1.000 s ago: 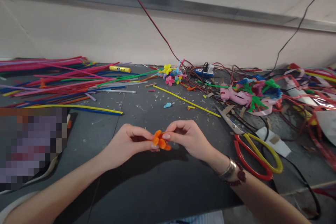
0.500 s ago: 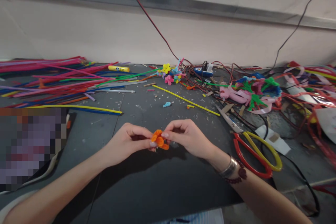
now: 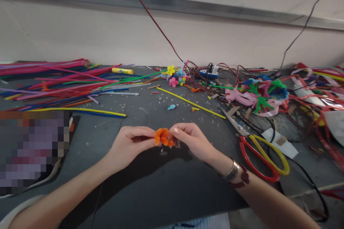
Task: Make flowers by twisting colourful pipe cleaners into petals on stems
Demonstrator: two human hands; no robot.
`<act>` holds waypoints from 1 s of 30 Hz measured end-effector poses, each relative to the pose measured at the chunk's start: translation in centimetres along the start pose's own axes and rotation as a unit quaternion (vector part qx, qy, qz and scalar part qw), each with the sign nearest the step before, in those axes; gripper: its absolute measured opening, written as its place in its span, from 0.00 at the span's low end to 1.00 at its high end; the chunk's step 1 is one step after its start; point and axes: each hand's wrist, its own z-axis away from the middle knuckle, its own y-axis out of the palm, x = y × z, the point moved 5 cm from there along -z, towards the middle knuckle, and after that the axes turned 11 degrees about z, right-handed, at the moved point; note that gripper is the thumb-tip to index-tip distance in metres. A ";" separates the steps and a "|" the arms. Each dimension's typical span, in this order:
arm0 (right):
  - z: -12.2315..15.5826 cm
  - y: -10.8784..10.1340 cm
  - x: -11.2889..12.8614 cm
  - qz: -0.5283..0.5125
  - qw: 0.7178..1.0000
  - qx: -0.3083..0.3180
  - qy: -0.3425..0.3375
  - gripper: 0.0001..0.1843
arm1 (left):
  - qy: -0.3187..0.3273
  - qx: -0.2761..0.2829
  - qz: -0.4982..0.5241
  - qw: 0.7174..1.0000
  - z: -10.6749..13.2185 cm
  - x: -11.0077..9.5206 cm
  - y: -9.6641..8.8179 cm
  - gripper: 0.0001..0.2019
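Between my two hands, above the dark table point(image 3: 150, 193), is an orange pipe-cleaner flower point(image 3: 162, 136) with rounded petal loops. My left hand point(image 3: 134, 141) pinches its left side between thumb and fingers. On its right side my right hand point(image 3: 188, 139) is closed, thumb and forefinger pressed together on the flower's edge; the fingertips partly hide what they grip. Past the hands lie a light-blue scrap point(image 3: 171, 107) and a long yellow pipe cleaner point(image 3: 190, 102).
Scissors point(image 3: 258, 150) with red and yellow handles lie right of my right hand. Bundled pipe cleaners point(image 3: 67, 78) spread at the back left, near a yellow glue stick point(image 3: 122, 71). Small finished flowers point(image 3: 173, 77), a pink glue gun point(image 3: 240, 96) and cables fill the back right.
The orange flower has been turned so that its petals now face up and toward me. Both hands have shifted slightly, and my right fingers have moved a little to the right.
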 end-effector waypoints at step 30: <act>-0.1 -0.3 -0.2 0.029 0.999 -0.004 -0.021 0.13 | 0.151 -0.055 -0.152 0.975 0.6 -1.1 -0.3 0.05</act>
